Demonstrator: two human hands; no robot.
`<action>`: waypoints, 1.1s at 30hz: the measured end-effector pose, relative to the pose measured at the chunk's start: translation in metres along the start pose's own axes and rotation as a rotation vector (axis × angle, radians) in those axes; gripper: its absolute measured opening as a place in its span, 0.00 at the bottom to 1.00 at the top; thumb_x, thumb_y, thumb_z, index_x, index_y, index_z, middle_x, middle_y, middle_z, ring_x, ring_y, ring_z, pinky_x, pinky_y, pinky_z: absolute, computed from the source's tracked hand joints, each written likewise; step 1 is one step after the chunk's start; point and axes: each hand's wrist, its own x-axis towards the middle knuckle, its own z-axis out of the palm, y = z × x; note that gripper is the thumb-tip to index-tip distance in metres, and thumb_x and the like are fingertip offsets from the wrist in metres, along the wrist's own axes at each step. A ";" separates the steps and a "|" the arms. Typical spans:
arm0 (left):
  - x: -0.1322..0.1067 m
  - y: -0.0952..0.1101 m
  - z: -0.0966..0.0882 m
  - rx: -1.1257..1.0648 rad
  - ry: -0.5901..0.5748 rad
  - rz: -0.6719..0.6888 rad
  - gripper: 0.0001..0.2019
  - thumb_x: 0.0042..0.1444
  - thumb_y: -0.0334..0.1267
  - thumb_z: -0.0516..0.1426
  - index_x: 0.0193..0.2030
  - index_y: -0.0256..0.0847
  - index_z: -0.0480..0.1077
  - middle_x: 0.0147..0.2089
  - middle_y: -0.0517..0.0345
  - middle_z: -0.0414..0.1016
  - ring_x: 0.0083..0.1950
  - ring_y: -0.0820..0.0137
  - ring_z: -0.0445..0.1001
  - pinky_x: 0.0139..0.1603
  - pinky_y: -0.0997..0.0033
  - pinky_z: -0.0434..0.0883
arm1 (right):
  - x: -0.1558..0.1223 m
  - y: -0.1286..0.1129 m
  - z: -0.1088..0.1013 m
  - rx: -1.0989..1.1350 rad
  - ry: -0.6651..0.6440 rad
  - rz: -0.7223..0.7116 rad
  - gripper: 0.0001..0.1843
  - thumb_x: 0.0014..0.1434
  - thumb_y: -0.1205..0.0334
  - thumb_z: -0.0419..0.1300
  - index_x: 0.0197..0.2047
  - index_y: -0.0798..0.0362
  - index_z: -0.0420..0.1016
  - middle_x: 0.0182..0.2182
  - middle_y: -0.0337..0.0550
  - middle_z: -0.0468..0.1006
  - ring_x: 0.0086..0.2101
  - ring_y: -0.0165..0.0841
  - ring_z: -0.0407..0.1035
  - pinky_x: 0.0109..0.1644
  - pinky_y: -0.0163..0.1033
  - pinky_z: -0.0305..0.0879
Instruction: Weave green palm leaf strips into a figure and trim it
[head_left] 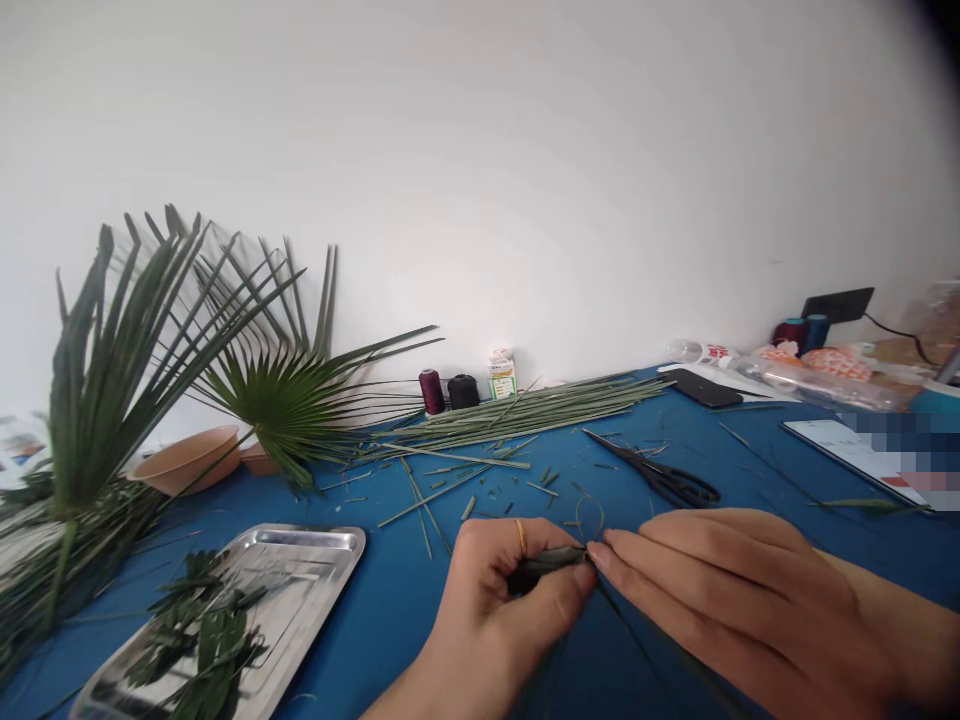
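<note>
My left hand [506, 600], with a gold ring on one finger, is closed around a dark green folded palm leaf piece [544, 566]. Much of that piece is hidden inside the fingers. At its right end, the fingertips of my right hand [739, 590] are pressed together on a thin leaf strand and meet my left thumb. A fine loop [590, 512] stands up just above the fingertips. Narrow leaf strips [634, 625] trail down below the two hands. Black-handled scissors [660, 475] lie behind my right hand with the tips pointing left.
A metal tray [330, 560] with woven leaf pieces [214, 640] sits at left. Palm fronds [277, 395] lean on the wall near an orange basin [191, 462]. Leaf strips [517, 412], thread spools [431, 391], a small box [502, 375] and phones [703, 388] lie farther back.
</note>
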 end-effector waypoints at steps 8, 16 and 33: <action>-0.001 -0.001 0.001 0.258 0.085 0.195 0.11 0.51 0.34 0.52 0.19 0.35 0.64 0.18 0.64 0.55 0.22 0.77 0.53 0.22 0.76 0.53 | -0.001 -0.008 0.020 0.661 0.125 0.641 0.12 0.53 0.74 0.53 0.38 0.54 0.72 0.29 0.40 0.78 0.30 0.29 0.71 0.33 0.31 0.69; 0.002 -0.012 -0.001 0.867 0.245 0.797 0.05 0.49 0.26 0.53 0.27 0.31 0.70 0.18 0.59 0.63 0.19 0.75 0.56 0.20 0.74 0.55 | 0.010 -0.002 0.015 1.483 -0.154 1.305 0.04 0.52 0.62 0.59 0.29 0.53 0.71 0.23 0.34 0.73 0.26 0.24 0.66 0.29 0.26 0.62; 0.003 -0.005 -0.005 0.624 0.260 0.737 0.06 0.50 0.28 0.54 0.24 0.37 0.69 0.17 0.61 0.66 0.18 0.76 0.61 0.19 0.76 0.59 | 0.022 0.002 0.007 1.200 -0.218 1.185 0.06 0.53 0.63 0.57 0.27 0.51 0.73 0.24 0.34 0.71 0.28 0.27 0.63 0.32 0.31 0.58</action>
